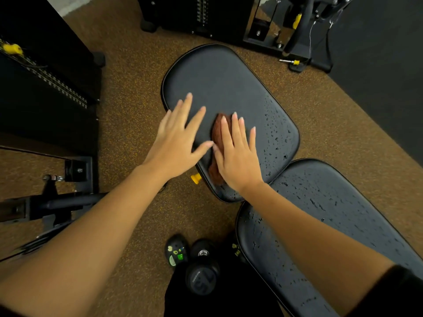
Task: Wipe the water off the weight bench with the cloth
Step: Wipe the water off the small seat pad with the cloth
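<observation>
1. a reddish-brown cloth (217,143) is seen bunched into a long crumpled strip on the black seat pad (217,83) of the weight bench, near its middle.
2. the right hand (235,156) is laid flat on the cloth, fingers extended and together, pressing rather than gripping it.
3. the left hand (177,138) is spread open on the pad just beside the cloth, nothing held (its thumb tip is almost touching the right thumb).
4. water droplets (277,138) are scattered over the pad's right side and over the back pad (320,202); the left part looks dry.
5. a speckled brown floor (128,124) is seen around, with a dumbbell (202,273) and a black shoe (176,250) below.
</observation>
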Demonstrator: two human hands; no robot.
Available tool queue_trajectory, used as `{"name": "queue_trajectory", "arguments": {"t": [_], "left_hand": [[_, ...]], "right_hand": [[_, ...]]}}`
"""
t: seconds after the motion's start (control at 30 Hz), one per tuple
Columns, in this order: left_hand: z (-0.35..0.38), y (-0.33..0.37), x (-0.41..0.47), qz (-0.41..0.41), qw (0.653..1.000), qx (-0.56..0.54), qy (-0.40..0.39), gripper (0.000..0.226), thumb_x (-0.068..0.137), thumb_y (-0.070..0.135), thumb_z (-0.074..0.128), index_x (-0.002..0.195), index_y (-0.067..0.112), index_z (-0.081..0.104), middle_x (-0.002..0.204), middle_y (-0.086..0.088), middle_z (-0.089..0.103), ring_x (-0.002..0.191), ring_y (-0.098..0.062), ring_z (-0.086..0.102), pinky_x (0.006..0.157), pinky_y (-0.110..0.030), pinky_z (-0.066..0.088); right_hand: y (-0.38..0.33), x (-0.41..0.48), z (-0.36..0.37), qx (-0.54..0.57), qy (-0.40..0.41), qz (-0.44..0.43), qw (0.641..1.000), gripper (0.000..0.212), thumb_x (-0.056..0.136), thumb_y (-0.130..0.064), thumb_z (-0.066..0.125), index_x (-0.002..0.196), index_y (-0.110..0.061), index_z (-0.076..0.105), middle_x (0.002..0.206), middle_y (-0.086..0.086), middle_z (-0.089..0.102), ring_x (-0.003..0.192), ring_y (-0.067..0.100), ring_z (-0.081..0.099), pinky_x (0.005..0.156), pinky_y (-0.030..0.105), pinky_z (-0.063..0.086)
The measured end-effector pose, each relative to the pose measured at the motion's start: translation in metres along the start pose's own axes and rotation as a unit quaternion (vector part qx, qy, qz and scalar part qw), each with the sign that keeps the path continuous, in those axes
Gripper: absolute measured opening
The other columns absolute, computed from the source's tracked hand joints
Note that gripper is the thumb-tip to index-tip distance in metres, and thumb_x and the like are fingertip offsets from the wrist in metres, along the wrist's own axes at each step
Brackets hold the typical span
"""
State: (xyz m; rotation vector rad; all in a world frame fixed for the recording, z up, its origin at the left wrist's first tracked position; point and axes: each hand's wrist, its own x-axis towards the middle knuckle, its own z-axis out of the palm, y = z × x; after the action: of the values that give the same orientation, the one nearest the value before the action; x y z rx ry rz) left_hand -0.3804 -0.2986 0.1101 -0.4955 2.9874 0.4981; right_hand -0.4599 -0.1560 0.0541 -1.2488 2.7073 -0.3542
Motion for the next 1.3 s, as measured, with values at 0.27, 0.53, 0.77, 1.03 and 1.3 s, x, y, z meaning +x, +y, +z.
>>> {"name": "queue_trajectory", "arguments": {"t": [0.27, 0.53, 0.77, 1.03, 1.3], "left_hand": [[0.004, 0.000, 0.018, 0.081, 0.962, 0.221, -0.135, 0.117, 0.071, 0.070, 0.054, 0.147, 0.010, -0.012, 0.152, -0.019, -0.022, 0.141, -0.039, -0.016, 0.113, -0.053, -0.005], [0.007, 0.000, 0.021, 0.080, 0.960, 0.236, -0.127, 0.119, 0.072, 0.065, 0.059, 0.146, 0.010, -0.017, 0.152, -0.019, -0.023, 0.141, -0.039, -0.014, 0.114, -0.049, -0.003], [0.009, 0.001, 0.019, 0.077, 0.961, 0.234, -0.125, 0.118, 0.072, 0.064, 0.060, 0.146, 0.011, -0.015, 0.152, -0.018, -0.022, 0.141, -0.038, -0.013, 0.114, -0.049, -0.003], [0.005, 0.000, 0.020, 0.079, 0.969, 0.199, -0.123, 0.119, 0.067, 0.061, 0.065, 0.148, 0.012, -0.008, 0.154, -0.016, -0.017, 0.142, -0.038, -0.010, 0.114, -0.048, -0.003], [0.003, 0.001, 0.019, 0.067, 0.972, 0.179, -0.134, 0.119, 0.067, 0.060, 0.067, 0.148, 0.014, -0.007, 0.155, -0.014, -0.016, 0.142, -0.037, -0.010, 0.114, -0.048, -0.002]], "right_hand": [[0.016, -0.025, 0.002, -0.015, -0.026, -0.017, 0.999, 0.060, 0.098, -0.040, 0.028, 0.147, -0.006, 0.022, 0.153, 0.020, 0.021, 0.142, 0.033, 0.019, 0.113, 0.053, 0.013], [0.029, 0.024, -0.011, 0.016, -0.012, 0.060, 0.998, 0.059, 0.101, -0.037, 0.026, 0.149, -0.007, 0.011, 0.155, 0.021, 0.008, 0.144, 0.036, 0.004, 0.114, 0.052, 0.000], [0.022, 0.013, -0.007, 0.022, -0.022, -0.019, 0.999, 0.058, 0.099, -0.036, 0.025, 0.148, -0.007, 0.018, 0.154, 0.022, 0.015, 0.142, 0.038, 0.011, 0.114, 0.051, 0.008], [0.060, 0.015, -0.013, 0.040, -0.013, 0.088, 0.995, 0.059, 0.101, -0.038, 0.025, 0.149, -0.007, 0.009, 0.155, 0.021, 0.007, 0.144, 0.034, 0.004, 0.116, 0.045, 0.000], [0.042, 0.016, -0.011, 0.096, -0.013, 0.011, 0.995, 0.059, 0.101, -0.030, 0.033, 0.148, -0.004, 0.011, 0.155, 0.023, 0.005, 0.143, 0.037, 0.001, 0.116, 0.042, 0.001]]}}
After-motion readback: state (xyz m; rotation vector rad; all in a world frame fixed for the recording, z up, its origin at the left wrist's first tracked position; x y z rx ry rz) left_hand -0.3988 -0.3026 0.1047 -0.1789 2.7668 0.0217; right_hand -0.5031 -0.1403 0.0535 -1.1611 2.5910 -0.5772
